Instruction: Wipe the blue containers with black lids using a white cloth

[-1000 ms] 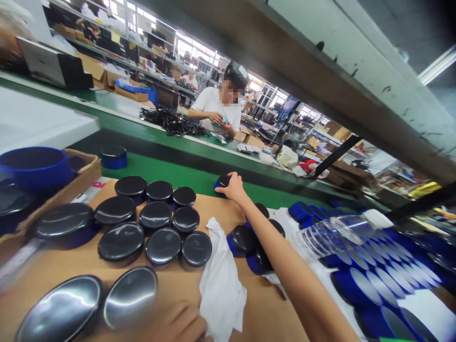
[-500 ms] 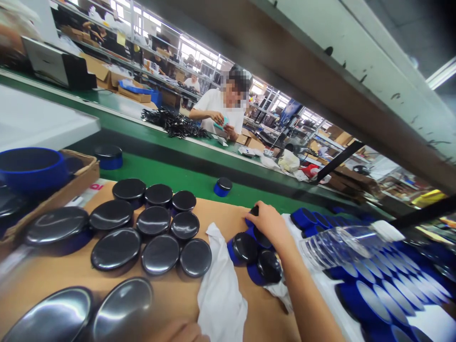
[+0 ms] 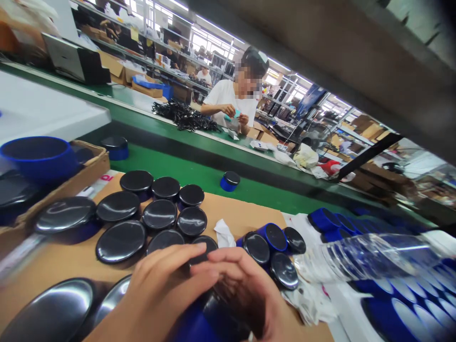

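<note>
My left hand (image 3: 164,289) and my right hand (image 3: 254,280) come together low in the middle of the view, fingers curved and fingertips meeting. Below and between them is a blue round piece with a glossy black top (image 3: 210,313); both hands wrap it and cover much of it. Just beyond the right hand is a small cluster of similar pieces, among them an upturned one with a blue rim (image 3: 276,236) and one lying tilted (image 3: 284,270). A white cloth (image 3: 224,234) shows behind my fingertips, mostly hidden by them.
Rows of black-topped pieces (image 3: 121,241) cover the cardboard (image 3: 245,213) at left. A clear plastic bottle (image 3: 359,256) lies at right beside stacked blue pieces (image 3: 402,316). A carton (image 3: 101,164) stands left. Across the green bench (image 3: 178,164), a co-worker (image 3: 231,99) handles something turquoise.
My right hand has drawn back from the far cluster toward my left hand, and the piece under its fingers has left that spot. My left hand has risen into view. The camera has shifted slightly.
</note>
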Action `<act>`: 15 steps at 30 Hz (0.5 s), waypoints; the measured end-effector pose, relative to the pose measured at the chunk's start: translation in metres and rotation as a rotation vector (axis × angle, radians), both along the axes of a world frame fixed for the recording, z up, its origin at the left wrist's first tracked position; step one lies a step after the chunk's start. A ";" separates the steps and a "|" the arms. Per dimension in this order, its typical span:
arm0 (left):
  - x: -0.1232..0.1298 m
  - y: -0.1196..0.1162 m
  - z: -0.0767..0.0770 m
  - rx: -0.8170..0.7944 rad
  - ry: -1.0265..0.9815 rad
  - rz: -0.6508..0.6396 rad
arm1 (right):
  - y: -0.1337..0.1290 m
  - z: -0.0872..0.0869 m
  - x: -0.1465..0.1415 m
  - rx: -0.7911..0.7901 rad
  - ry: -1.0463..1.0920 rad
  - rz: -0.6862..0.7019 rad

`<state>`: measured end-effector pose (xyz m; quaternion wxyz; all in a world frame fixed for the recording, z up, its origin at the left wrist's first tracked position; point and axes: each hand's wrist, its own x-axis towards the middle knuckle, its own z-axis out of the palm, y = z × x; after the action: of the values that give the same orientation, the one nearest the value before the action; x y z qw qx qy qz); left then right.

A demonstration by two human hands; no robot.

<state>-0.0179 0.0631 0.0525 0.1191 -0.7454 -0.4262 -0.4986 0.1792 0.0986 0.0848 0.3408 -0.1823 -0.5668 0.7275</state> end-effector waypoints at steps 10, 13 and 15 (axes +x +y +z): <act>-0.001 0.006 0.017 -0.424 -0.071 -0.310 | -0.005 -0.010 0.012 0.710 -0.334 -0.291; -0.002 0.006 0.016 -0.474 -0.061 -0.315 | -0.001 -0.008 0.013 0.769 -0.270 -0.242; -0.003 0.004 0.016 -0.519 -0.057 -0.300 | 0.002 -0.008 0.010 0.786 -0.219 -0.191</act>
<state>-0.0207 0.0673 0.0688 -0.1622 -0.7912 -0.4278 -0.4058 0.1894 0.1004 0.0769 0.3883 -0.1664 -0.8146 0.3973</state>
